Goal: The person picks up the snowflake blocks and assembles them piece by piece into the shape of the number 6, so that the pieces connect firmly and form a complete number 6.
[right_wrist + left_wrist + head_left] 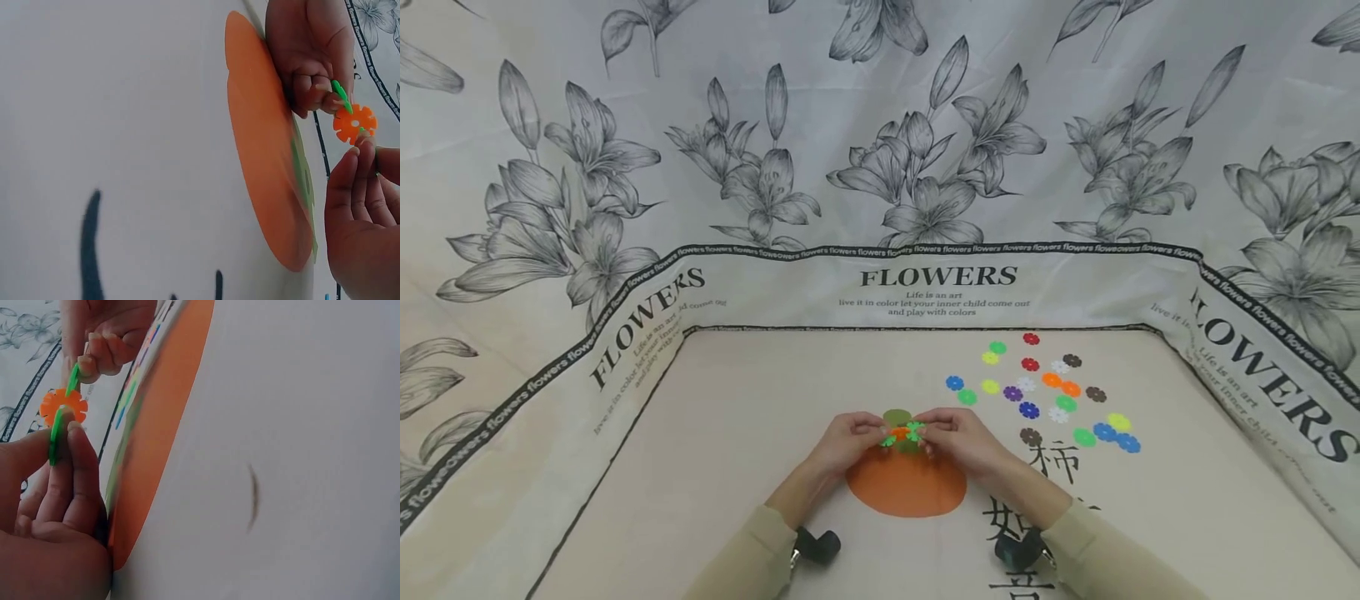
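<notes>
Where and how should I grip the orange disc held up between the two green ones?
Likely best: pinch the orange disc across its flat faces at the upper rim, coming from above. That stretch looks free, while the left hand pinches the left green disc and the right hand the right green disc, leaving little room at the sides.

We seem to be at a play or craft corner: flower-printed cloth (820, 212) walls in a pale flat surface (760, 375) on three sides, and coloured plastic discs (1029, 410) lie there. We cannot tell which room holds it.
</notes>
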Demonstrator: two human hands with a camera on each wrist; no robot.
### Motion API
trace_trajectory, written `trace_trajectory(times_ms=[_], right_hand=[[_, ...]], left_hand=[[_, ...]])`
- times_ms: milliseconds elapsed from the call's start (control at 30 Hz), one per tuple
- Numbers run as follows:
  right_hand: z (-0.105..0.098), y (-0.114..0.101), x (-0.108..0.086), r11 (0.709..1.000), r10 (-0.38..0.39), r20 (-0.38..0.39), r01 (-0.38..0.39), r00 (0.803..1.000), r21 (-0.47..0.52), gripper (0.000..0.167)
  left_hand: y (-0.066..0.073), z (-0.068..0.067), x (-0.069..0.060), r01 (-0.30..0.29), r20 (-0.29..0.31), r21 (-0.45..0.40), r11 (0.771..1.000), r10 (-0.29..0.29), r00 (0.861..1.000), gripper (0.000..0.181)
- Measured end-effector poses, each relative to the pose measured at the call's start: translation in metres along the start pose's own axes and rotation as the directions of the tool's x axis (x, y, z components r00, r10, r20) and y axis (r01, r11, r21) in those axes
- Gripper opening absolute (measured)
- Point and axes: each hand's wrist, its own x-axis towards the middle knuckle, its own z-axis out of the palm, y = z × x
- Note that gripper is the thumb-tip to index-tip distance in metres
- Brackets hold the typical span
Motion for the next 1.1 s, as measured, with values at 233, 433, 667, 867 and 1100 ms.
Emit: trace_trajectory(times_ms=[233, 433, 667, 867, 1100], right_hand=[[-0.002, 0.003, 0.002, 0.991, -0.09, -0.001, 0.09, 0.996, -0.102, 0.03], [0.002, 0.003, 0.005, 0.988, -0.107, 0.012, 0.108, 0.994, -0.114, 0.028], [0.004, 0.002, 0.011, 0.985, -0.116, 0.041, 0.121, 0.992, -0.127, 0.03], [-0.025, -0.003, 0.021, 0.895, -0.168, -0.084, 0.116, 0.982, -0.431, 0.026], [-0.071, -0.001, 0.032, 0.701, -0.127, -0.222, -0.071, 0.967, -0.71, 0.033]], left_hand=[[0.002, -0.002, -0.004, 0.023, 0.091, 0.048, 0.999, -0.027, 0.996, 0.022], [0.002, -0.002, -0.002, 0.054, 0.143, 0.065, 0.996, -0.063, 0.988, 0.026], [0.002, 0.001, -0.001, 0.018, 0.199, 0.015, 1.0, -0.021, 0.98, 0.022], [0.002, 0.003, -0.002, 0.01, 0.168, 0.015, 1.0, -0.013, 0.986, 0.018], [0.003, 0.001, -0.001, 0.017, 0.151, 0.02, 1.0, -0.02, 0.988, 0.016]])
